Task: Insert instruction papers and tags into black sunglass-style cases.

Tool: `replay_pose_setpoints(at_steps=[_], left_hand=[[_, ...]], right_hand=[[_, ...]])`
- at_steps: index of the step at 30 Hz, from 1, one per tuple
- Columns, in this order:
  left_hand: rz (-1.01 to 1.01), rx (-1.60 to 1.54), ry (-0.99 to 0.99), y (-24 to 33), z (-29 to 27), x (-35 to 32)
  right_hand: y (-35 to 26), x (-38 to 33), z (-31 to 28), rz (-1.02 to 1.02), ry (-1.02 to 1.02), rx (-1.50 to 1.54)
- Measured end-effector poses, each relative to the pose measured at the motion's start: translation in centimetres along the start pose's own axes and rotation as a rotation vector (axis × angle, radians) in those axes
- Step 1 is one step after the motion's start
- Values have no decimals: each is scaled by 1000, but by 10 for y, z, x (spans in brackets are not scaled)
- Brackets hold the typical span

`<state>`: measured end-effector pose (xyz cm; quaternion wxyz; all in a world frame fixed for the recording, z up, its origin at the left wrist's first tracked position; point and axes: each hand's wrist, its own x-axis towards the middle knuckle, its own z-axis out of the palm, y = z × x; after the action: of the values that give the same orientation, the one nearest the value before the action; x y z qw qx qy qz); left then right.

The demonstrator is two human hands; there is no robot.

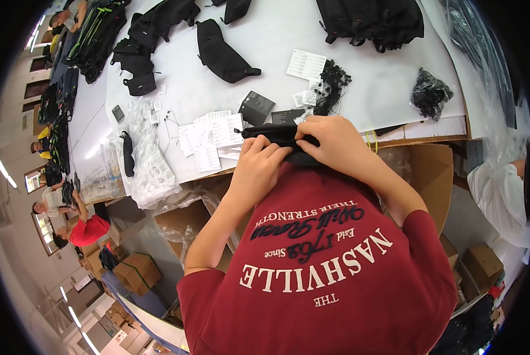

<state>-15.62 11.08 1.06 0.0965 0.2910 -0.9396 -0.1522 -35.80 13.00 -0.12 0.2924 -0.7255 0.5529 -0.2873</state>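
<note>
At the table's near edge I hold a small black fabric bag (272, 134), its long side running left to right. My left hand (259, 163) grips its left part, fingers curled over the top. My right hand (331, 139) is closed at its right end, with thumb and fingers pinching the fabric. The bag's lower part is hidden by my hands and shirt. Just beyond it lie dark cards (256, 108) and a spread of white printed slips (217, 131). A heap of black cords (334, 83) sits past my right hand.
Black waist bags (222, 53) and a larger black pile (374, 21) lie farther back. Clear plastic bags (143, 160) are at left; a plastic-wrapped black bundle (430, 93) is at right. Cardboard boxes (433, 183) stand below the edge. Other people (90, 228) work at far left.
</note>
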Motion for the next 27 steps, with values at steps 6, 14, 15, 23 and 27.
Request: replay_pose_setpoints(at_steps=[6,14,15,23,27], left_hand=[[-14,-129,167,-3,6,-11],[71,-109,322,0,11,-14],[70,-109,322,1,11,-14],[40,-244,281,10,13,-15],[-28,-289,194,8,0,-16]], right_hand=[[-7,-10,-1,-47,-60,86],[-9,-14,0,-179,-116,43],[-8,-14,0,-179,-118,44],[-10,-19,-2,-336,-195,-47],[-2,-6,-27,62,-513,398]])
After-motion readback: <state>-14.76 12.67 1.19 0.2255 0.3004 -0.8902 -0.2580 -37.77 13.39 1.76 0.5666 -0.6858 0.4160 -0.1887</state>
